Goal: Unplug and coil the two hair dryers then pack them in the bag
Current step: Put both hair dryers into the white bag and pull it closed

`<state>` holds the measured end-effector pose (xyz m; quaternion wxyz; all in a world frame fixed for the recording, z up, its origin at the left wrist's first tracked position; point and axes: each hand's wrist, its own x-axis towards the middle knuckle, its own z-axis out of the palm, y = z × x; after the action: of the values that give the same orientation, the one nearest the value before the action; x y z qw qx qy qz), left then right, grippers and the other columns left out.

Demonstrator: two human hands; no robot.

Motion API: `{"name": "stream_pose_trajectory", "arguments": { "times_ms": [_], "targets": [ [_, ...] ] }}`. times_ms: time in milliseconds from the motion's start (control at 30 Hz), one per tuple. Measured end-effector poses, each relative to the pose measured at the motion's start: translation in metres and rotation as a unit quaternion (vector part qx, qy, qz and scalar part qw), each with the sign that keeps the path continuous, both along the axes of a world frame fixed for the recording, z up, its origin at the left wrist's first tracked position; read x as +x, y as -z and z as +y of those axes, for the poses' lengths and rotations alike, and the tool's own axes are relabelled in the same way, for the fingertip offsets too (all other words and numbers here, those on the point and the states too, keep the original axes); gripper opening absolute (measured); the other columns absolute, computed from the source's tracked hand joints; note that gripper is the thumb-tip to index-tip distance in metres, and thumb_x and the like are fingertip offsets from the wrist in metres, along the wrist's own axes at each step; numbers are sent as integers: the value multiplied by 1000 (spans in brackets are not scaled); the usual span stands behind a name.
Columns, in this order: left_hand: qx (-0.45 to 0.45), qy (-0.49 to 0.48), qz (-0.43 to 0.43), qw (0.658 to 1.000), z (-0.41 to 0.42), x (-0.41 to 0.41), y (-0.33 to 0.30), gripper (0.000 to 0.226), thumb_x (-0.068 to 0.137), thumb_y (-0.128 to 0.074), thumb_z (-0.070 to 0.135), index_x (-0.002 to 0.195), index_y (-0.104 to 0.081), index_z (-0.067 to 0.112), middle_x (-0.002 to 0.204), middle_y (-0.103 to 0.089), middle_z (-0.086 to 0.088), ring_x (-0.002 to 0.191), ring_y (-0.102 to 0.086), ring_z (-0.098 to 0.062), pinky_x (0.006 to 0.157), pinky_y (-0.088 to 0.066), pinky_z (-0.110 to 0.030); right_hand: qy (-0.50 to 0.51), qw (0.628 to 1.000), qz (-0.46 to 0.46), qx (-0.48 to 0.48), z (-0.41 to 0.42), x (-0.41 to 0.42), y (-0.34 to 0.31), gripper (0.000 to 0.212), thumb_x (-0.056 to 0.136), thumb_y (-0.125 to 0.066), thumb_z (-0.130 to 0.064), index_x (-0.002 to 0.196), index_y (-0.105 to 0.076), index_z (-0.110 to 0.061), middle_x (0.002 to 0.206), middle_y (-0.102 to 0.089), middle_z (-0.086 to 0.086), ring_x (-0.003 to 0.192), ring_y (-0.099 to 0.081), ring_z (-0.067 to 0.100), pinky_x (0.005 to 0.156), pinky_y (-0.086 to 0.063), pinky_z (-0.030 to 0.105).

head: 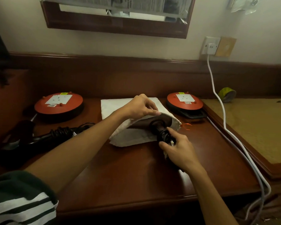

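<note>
Wooden desk (136, 179): carried all items. White cloth bag (130, 137): lay at centre, mouth facing right and held open. Second hair dryer (39, 140), cord wound round handle: lay on desk at left, outside bag. Two orange cable reels (58, 104) (184, 101): stood far left and far right of bag. Left hand (141, 106): pinched upper rim of bag mouth. Right hand (178, 148): gripped first hair dryer (159, 125) by handle and coiled cord, head partly inside bag.
</note>
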<state>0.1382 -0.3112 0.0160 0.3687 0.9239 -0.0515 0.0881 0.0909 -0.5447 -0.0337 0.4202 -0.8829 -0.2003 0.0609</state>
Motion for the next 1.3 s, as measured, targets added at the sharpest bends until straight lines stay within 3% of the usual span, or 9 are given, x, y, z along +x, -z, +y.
{"name": "stream_pose_trajectory", "arguments": {
  "times_ms": [100,167,267,433,500,600,800,1067,1300],
  "targets": [
    [8,2,9,1000,-2,1,-1,23,87,-81,39,98,-83,19,93,-78,4,89,-71,-8,73,-54,-22,6,1000,-17,5,18,5,-12,60,93,-71,-19,149,-50,-24,140,-61,6,76,-58,0,50,-42,2],
    [3,4,12,1000,-2,1,0,23,87,-81,37,98,-84,17,92,-79,2,88,-72,-9,73,-55,-22,12,999,-42,-3,29,9,-19,51,91,-73,-19,140,-60,-23,131,-68,3,92,-61,5,65,-38,-2],
    [-4,2,10,1000,0,0,1,23,87,-81,35,98,-84,15,92,-80,1,87,-73,-10,73,-57,-21,17,999,-33,-27,40,18,-12,48,88,-76,-26,134,-62,-25,128,-69,3,118,-64,22,85,-42,20],
    [-10,-7,15,1000,6,-2,-1,23,88,-80,33,101,-83,14,92,-78,6,90,-71,-10,76,-57,-24,-57,985,42,-159,25,21,6,105,81,-79,-47,160,-12,-34,157,-33,10,145,-30,34,116,-36,49],
    [-4,-4,11,1000,6,-2,-2,24,88,-80,33,102,-83,14,93,-77,6,90,-71,-9,76,-56,-24,-37,978,-16,-203,21,9,17,108,88,-73,-42,162,5,-33,157,-31,12,143,-27,32,113,-36,45],
    [18,0,4,1000,3,-2,0,23,88,-80,35,100,-83,15,95,-78,4,89,-70,-8,76,-56,-25,-31,984,-63,-162,24,-3,28,97,93,-66,-30,162,2,-30,147,-39,13,134,-36,30,107,-43,39],
    [69,11,-37,997,-4,-8,0,22,86,-82,33,97,-84,15,93,-80,1,85,-71,-9,75,-58,-33,-27,993,-67,-92,40,19,19,79,86,-69,-24,155,-31,-26,119,-52,14,111,-53,31,87,-49,35],
    [85,53,-53,994,-4,-11,-12,15,88,-81,25,97,-84,12,83,-73,13,74,-61,11,65,-44,-8,-31,996,-69,-43,66,57,3,29,81,-71,-17,108,-65,-10,87,-65,2,72,-60,13,55,-42,20],
    [48,28,-56,997,9,-12,-16,19,87,-82,30,96,-84,13,90,-80,5,79,-68,-3,73,-52,-23,-25,997,-57,45,68,73,13,54,84,-78,-12,134,-60,-12,124,-67,7,113,-64,23,77,-45,20]
  ]
}}
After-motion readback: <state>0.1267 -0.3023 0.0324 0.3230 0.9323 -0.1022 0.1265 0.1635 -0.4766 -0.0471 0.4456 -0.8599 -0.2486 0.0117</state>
